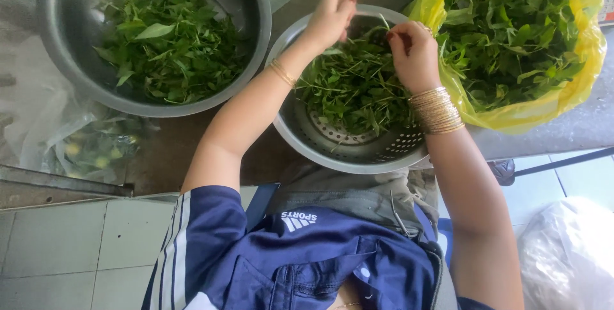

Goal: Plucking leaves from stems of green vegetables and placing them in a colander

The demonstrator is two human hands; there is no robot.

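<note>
**Soft leafy stems, plucked over a colander**

Navy clothing [307,259] fills the near edge of the view, with both bare arms reaching away from it over the grey counter [192,150]. Beyond them, going by size: a big steel bowl [64,41] on the left holding loose green leaves, a yellow plastic bag [575,86] on the right stuffed with leafy stems, and between them the steel colander [345,150], half full of thin green sprigs [358,86].

Both hands work above that colander. The left hand [332,13] is raised over its far rim, fingers pinched together on what looks like a slim stem (too small to be sure). The right hand [414,54], a stack of gold bangles [436,110] at its wrist, is curled shut on a sprig near the colander's right side.

These greens look very light, limp and easily bruised; stems are thin and bendy, leaves tear readily. A soft pinch on the stem, not the leaf blade, seems the safest hold.
</note>
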